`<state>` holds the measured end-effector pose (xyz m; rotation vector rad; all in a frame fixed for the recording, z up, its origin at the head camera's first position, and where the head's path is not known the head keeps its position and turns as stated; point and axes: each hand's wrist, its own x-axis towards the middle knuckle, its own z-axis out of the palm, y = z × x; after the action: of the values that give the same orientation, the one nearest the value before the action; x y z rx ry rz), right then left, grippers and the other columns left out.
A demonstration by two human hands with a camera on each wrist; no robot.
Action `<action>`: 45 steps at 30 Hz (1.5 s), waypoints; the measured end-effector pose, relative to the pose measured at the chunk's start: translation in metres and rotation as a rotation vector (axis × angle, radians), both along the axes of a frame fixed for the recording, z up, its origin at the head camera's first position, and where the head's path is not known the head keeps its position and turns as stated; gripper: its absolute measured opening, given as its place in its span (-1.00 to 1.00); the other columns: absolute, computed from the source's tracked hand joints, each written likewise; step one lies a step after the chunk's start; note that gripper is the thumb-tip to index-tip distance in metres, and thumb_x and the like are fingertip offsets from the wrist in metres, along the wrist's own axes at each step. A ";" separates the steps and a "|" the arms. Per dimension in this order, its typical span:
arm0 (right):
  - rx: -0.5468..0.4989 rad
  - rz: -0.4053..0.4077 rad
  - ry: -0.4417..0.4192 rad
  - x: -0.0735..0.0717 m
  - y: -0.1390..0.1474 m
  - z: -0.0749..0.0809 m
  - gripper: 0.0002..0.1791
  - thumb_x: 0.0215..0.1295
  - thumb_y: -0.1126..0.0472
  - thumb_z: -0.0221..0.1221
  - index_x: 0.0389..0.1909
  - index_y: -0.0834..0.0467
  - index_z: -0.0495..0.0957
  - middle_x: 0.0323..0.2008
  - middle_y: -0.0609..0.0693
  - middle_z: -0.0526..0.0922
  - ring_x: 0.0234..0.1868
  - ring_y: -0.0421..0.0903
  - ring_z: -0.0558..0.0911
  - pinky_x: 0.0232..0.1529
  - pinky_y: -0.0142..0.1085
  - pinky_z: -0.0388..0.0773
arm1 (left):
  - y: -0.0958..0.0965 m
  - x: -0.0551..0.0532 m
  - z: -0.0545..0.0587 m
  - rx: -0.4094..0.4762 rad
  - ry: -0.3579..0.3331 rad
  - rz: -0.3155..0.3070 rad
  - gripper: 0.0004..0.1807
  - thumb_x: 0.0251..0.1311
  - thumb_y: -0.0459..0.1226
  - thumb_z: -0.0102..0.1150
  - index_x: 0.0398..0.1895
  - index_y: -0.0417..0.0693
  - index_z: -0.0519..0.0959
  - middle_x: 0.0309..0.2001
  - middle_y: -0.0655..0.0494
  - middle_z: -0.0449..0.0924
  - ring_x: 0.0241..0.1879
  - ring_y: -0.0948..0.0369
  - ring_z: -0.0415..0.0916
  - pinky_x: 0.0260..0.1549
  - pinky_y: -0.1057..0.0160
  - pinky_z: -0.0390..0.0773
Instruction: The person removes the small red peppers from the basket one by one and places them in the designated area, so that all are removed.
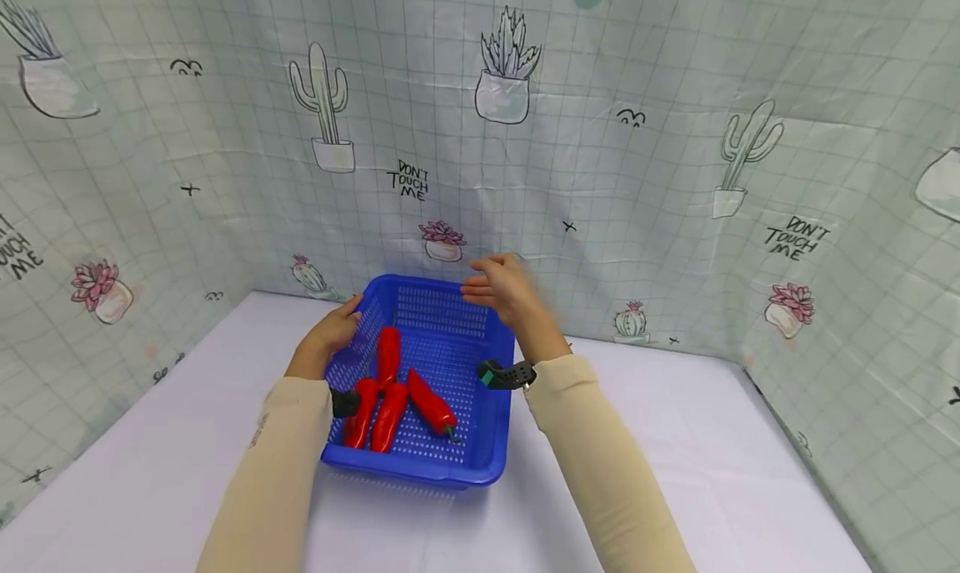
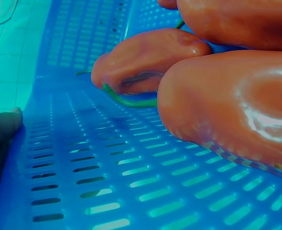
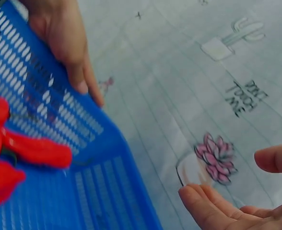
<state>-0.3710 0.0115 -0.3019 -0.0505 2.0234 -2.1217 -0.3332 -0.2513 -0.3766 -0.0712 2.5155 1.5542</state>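
Four glossy, elongated red peppers [image 1: 388, 355] lie on the floor of a rectangular blue plastic basket [image 1: 420, 465], mostly toward its left side. The basket looks light, its thin slotted walls probably fairly stiff yet apt to flex a little, so the smooth rim seems the best hold, one hand to each long side. With three peppers bunched left, that side should feel heavier, and their slick skins could slide if it tilts. The left hand [image 1: 331, 330] grips the left rim toward the far corner, though its lower fingers are too hidden to place exactly. The right hand [image 1: 510, 294] is spread, thumb well apart from the fingers, holding nothing; the basket lies just beside it, to its left, not touching.
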 end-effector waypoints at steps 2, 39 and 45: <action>-0.010 0.008 -0.010 -0.001 -0.009 -0.001 -0.43 0.48 0.21 0.04 0.39 0.28 0.11 0.15 0.44 0.50 -0.09 0.17 0.67 0.08 -0.05 0.61 | 0.000 -0.001 -0.002 0.008 0.007 -0.003 -0.40 0.53 -0.35 -0.48 0.56 -0.15 -0.28 0.54 -0.33 -0.37 0.52 -0.26 -0.36 0.46 -0.22 -0.13; 0.404 0.006 0.021 -0.010 -0.089 -0.074 -0.75 0.34 0.23 0.15 -0.08 0.29 0.42 -0.48 0.02 0.44 -0.50 -0.12 0.48 -0.18 -0.12 0.66 | -0.028 -0.057 -0.064 0.003 0.093 0.004 -0.38 0.56 -0.16 -0.34 0.59 0.16 -0.17 0.58 -0.14 -0.26 0.56 -0.08 -0.33 0.50 -0.08 -0.24; 0.700 0.017 0.078 -0.021 -0.100 -0.086 -0.47 0.21 0.17 0.22 0.14 0.39 0.45 0.02 0.23 0.60 -0.03 0.12 0.60 -0.01 -0.07 0.60 | -0.009 -0.010 -0.007 -0.024 0.020 0.022 -0.41 0.54 -0.32 -0.45 0.57 -0.15 -0.22 0.55 -0.32 -0.31 0.53 -0.22 -0.35 0.48 -0.17 -0.21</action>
<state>-0.3923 -0.0883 -0.3881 -0.0402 2.6701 -1.3090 -0.3437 -0.2606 -0.3833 -0.0878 2.5582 1.5403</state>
